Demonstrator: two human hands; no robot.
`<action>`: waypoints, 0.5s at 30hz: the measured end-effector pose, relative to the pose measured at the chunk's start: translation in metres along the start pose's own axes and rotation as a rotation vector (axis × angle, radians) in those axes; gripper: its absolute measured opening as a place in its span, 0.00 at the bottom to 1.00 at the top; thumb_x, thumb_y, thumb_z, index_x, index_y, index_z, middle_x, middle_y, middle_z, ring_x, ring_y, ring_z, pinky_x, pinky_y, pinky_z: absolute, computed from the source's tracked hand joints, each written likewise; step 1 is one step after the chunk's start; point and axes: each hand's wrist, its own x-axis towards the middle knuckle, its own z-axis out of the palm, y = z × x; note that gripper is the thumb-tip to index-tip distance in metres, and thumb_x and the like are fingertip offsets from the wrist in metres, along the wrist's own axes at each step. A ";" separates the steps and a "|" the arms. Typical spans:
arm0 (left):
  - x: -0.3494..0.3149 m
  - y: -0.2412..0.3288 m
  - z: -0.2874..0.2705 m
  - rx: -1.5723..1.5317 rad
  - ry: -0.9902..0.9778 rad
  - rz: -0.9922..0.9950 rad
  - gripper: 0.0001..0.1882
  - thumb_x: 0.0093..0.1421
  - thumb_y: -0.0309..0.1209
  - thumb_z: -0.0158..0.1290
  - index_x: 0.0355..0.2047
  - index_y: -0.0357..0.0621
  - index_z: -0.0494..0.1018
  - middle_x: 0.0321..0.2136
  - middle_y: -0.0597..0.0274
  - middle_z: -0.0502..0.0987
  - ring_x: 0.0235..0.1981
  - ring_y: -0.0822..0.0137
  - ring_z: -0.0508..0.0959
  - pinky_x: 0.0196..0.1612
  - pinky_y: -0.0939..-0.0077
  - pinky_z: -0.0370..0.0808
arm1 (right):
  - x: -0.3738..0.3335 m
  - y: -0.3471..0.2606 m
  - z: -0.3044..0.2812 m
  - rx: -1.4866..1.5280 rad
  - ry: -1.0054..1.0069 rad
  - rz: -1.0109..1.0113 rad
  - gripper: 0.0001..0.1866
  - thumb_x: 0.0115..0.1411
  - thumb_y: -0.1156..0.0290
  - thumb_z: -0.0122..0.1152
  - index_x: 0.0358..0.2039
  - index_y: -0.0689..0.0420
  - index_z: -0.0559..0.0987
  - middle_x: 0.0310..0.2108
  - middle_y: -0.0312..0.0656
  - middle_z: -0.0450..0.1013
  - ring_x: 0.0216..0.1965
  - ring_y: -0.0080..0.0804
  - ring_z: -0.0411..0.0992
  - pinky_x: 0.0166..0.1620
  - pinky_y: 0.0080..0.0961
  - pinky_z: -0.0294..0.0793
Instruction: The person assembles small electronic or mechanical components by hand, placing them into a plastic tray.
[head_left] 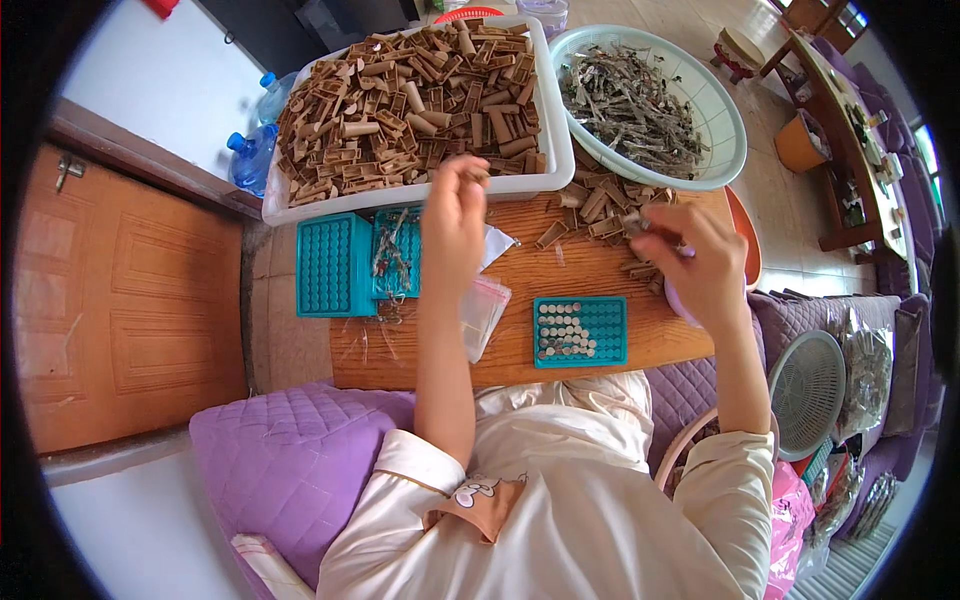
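Note:
My left hand (455, 220) is raised over the front rim of a white plastic bin (558, 150). Its fingers are pinched together around something small that I cannot make out. Many brown plastic half-round casings (385, 125) fill the bin. On the right, my right hand (705, 255) hovers above a loose pile of the same casings (600, 200), its thumb and forefinger closed on a small greyish piece (634, 224). Between the two forearms, near the table's front edge, lies a teal pocketed tray (608, 320). Small round silver discs (563, 330) sit in part of its pockets.
A pale green basket (738, 130) of thin metallic strips (635, 110) stands at the back right. Left of my left forearm are stacked teal trays (330, 265), metal pieces (397, 255) and clear bags (484, 312). A purple cushion (290, 440) lies beside me.

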 end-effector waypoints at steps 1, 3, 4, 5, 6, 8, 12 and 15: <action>-0.012 0.008 0.005 0.012 -0.036 -0.050 0.09 0.56 0.26 0.39 0.38 0.43 0.63 0.29 0.61 0.70 0.29 0.69 0.69 0.33 0.79 0.66 | -0.003 -0.005 0.001 -0.006 -0.065 -0.006 0.11 0.41 0.75 0.62 0.28 0.59 0.73 0.21 0.40 0.69 0.20 0.30 0.68 0.24 0.22 0.68; -0.027 0.000 0.016 0.053 -0.026 0.043 0.10 0.56 0.27 0.39 0.39 0.43 0.63 0.29 0.61 0.72 0.28 0.70 0.70 0.32 0.79 0.66 | -0.009 -0.012 0.003 -0.012 -0.132 -0.014 0.11 0.41 0.74 0.62 0.27 0.60 0.73 0.20 0.41 0.69 0.20 0.33 0.68 0.23 0.23 0.68; -0.031 -0.004 0.017 0.094 -0.018 0.139 0.10 0.56 0.27 0.38 0.40 0.43 0.62 0.30 0.61 0.74 0.28 0.71 0.70 0.32 0.80 0.66 | -0.012 -0.014 0.006 0.050 -0.152 0.023 0.11 0.41 0.74 0.61 0.27 0.60 0.72 0.20 0.40 0.68 0.20 0.33 0.68 0.23 0.24 0.67; -0.033 -0.008 0.015 0.093 -0.016 0.137 0.10 0.56 0.27 0.38 0.40 0.43 0.62 0.30 0.61 0.74 0.28 0.71 0.70 0.32 0.80 0.66 | -0.016 -0.015 0.010 0.111 -0.171 0.059 0.10 0.42 0.74 0.61 0.27 0.60 0.72 0.20 0.40 0.68 0.20 0.33 0.68 0.23 0.24 0.67; -0.033 -0.007 0.012 0.065 0.015 0.068 0.10 0.57 0.27 0.38 0.40 0.43 0.61 0.31 0.60 0.74 0.28 0.70 0.70 0.33 0.79 0.66 | -0.020 -0.014 0.014 0.125 -0.169 0.059 0.11 0.41 0.74 0.61 0.27 0.60 0.72 0.20 0.40 0.68 0.20 0.33 0.67 0.23 0.24 0.67; -0.033 0.001 -0.003 0.022 0.014 -0.137 0.12 0.60 0.32 0.36 0.42 0.40 0.59 0.34 0.56 0.73 0.29 0.75 0.70 0.34 0.84 0.65 | -0.026 -0.012 0.018 0.136 -0.182 0.068 0.11 0.41 0.74 0.62 0.27 0.60 0.72 0.20 0.40 0.68 0.20 0.33 0.67 0.23 0.24 0.67; -0.023 -0.024 -0.037 -0.237 0.128 -0.085 0.16 0.61 0.40 0.34 0.42 0.41 0.58 0.32 0.51 0.73 0.32 0.69 0.73 0.37 0.79 0.67 | -0.038 -0.018 0.024 0.194 -0.224 0.171 0.12 0.42 0.74 0.61 0.29 0.60 0.73 0.21 0.41 0.68 0.20 0.32 0.67 0.23 0.23 0.67; -0.023 -0.026 -0.056 -0.693 0.125 -0.233 0.15 0.60 0.41 0.34 0.36 0.43 0.62 0.31 0.58 0.72 0.29 0.70 0.71 0.27 0.84 0.67 | -0.046 -0.020 0.028 0.237 -0.258 0.249 0.12 0.42 0.75 0.61 0.30 0.60 0.73 0.22 0.41 0.69 0.21 0.31 0.68 0.23 0.23 0.67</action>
